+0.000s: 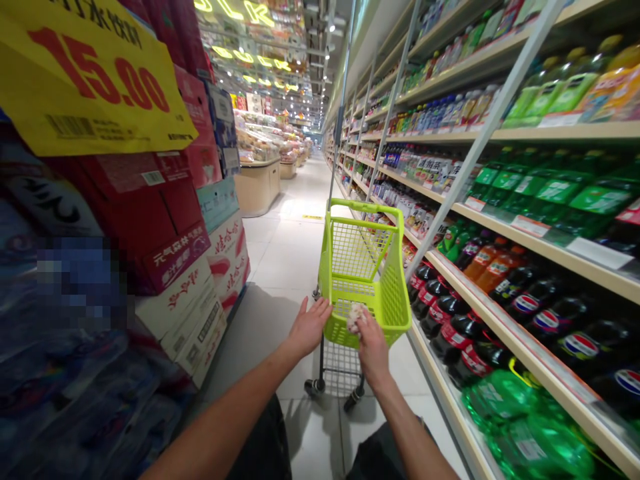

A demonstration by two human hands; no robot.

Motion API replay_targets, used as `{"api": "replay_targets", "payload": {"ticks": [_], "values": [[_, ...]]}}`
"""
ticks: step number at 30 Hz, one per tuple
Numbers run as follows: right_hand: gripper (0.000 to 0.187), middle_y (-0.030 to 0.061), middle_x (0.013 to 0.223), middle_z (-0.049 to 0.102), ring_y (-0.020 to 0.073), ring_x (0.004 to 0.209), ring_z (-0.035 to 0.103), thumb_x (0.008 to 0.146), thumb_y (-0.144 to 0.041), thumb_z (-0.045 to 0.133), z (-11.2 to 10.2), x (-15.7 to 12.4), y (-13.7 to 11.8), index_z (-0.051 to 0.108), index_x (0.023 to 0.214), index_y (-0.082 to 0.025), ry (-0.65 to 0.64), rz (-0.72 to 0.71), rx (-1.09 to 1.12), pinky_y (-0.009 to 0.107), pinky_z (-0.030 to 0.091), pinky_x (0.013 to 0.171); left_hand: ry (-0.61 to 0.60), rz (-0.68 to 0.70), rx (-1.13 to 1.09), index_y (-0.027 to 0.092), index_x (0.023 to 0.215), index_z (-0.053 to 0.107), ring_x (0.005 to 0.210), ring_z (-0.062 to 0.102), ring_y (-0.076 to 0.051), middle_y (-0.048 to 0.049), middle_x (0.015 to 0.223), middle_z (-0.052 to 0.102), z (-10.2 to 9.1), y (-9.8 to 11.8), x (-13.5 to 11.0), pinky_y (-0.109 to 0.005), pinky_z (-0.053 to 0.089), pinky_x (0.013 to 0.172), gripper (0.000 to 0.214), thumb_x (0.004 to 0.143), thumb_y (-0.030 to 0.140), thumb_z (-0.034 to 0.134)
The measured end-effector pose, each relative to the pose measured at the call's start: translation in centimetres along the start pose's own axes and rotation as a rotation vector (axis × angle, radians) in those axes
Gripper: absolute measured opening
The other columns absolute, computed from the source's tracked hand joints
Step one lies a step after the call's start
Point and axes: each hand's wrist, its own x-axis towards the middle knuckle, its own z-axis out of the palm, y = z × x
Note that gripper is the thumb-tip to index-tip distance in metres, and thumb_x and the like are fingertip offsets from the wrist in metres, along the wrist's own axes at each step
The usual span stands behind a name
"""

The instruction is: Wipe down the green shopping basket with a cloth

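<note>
Yellow price sign top left: "15.00" in red, barcode strip under it; black characters above are cut off by the frame edge. Red carton in the left stack: white Chinese line starting "元气森林", rest too small. White and pink cartons beside it: red brush-style characters, not legible. Dark cola bottles on the lower right shelf: round red, white and blue Pepsi logo. Shelf-edge price tags: blurred. Ceiling neon letters: partial, unreadable.

Lime-green mesh cart, yellow red-numbered sign
</note>
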Motion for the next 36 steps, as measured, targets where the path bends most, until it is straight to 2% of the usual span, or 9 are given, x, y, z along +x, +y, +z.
{"api": "replay_targets", "payload": {"ticks": [2,4,9,11,17,24,29,31,36], "values": [[0.042,0.0099,0.126,0.050,0.0189,0.120,0.040,0.079,-0.006,0.035,1.5,0.7,-2.3,0.056,0.113,-0.019,-0.050,-0.078,0.030,0.039,0.038,0.095,0.000,0.017,0.013,0.019,0.128,0.038,0.128,0.031,-0.020,-0.0060,0.136,0.040,-0.2,0.3,0.0,-0.053,0.018,0.105,0.049,0.081,0.006,0.030],[0.041,0.0100,0.126,0.050,0.0193,0.121,0.039,0.080,-0.007,0.036,1.7,0.9,-2.5,0.055,0.114,-0.019,-0.072,-0.118,0.025,0.040,0.038,0.096,0.009,0.026,0.031,0.020,0.128,0.038,0.128,0.030,-0.021,-0.0057,0.136,0.040,-0.3,0.4,0.0,-0.054,0.019,0.104,0.050,0.081,0.006,0.031],[0.040,0.0106,0.125,0.050,0.0203,0.118,0.042,0.080,-0.007,0.033,-2.5,-0.3,4.2,0.057,0.109,-0.019,0.023,0.020,-0.112,0.042,0.038,0.093,0.030,0.025,0.022,0.021,0.129,0.037,0.129,0.029,-0.023,-0.0041,0.138,0.038,0.4,0.3,0.0,-0.055,0.020,0.103,0.056,0.077,0.001,0.030],[0.040,0.0111,0.125,0.050,0.0209,0.119,0.041,0.079,-0.007,0.033,-3.2,-0.6,4.9,0.058,0.109,-0.019,0.066,0.079,-0.139,0.042,0.037,0.093,0.028,0.023,0.007,0.020,0.130,0.036,0.129,0.029,-0.023,-0.0045,0.138,0.037,0.7,0.4,0.1,-0.055,0.020,0.103,0.058,0.076,0.000,0.030],[0.040,0.0082,0.126,0.050,0.0181,0.122,0.038,0.080,-0.008,0.036,0.0,-0.4,0.0,0.056,0.112,-0.021,-0.066,-0.155,0.003,0.038,0.037,0.096,0.006,-0.006,-0.023,0.020,0.131,0.034,0.130,0.027,-0.021,-0.0049,0.139,0.036,0.7,0.5,-0.1,-0.054,0.021,0.104,0.059,0.075,0.000,0.029],[0.039,0.0120,0.124,0.051,0.0212,0.118,0.042,0.078,-0.006,0.033,-3.4,-0.2,5.1,0.059,0.106,-0.017,0.087,0.056,-0.099,0.044,0.039,0.093,0.012,-0.042,-0.078,0.019,0.132,0.032,0.129,0.028,-0.021,-0.0053,0.139,0.035,1.4,0.7,-0.3,-0.054,0.020,0.103,0.064,0.072,-0.002,0.029],[0.040,0.0077,0.126,0.050,0.0177,0.122,0.039,0.081,-0.008,0.037,-0.2,-0.8,-0.1,0.054,0.115,-0.021,-0.056,-0.164,0.048,0.038,0.039,0.096,0.003,-0.088,-0.089,0.016,0.131,0.033,0.130,0.026,-0.021,-0.0065,0.141,0.032,1.4,1.6,-0.3,-0.052,0.022,0.104,0.058,0.076,0.001,0.029],[0.040,0.0076,0.126,0.050,0.0173,0.123,0.037,0.083,-0.009,0.037,1.1,-1.9,-1.4,0.053,0.118,-0.021,-0.049,-0.209,0.085,0.039,0.038,0.098,-0.012,-0.105,-0.095,0.015,0.131,0.033,0.130,0.026,-0.021,-0.0063,0.141,0.032,1.3,1.6,-0.6,-0.051,0.022,0.104,0.056,0.077,0.002,0.028],[0.038,0.0069,0.116,0.059,0.0157,0.115,0.048,0.084,-0.010,0.034,1.7,-6.4,1.4,0.055,0.115,-0.021,-0.071,-0.226,0.018,0.034,0.046,0.090,-0.055,-0.119,-0.078,0.015,0.131,0.033,0.130,0.026,-0.021,-0.0073,0.141,0.031,2.3,0.9,-2.2,-0.052,0.021,0.104,0.060,0.073,-0.001,0.028]]}}
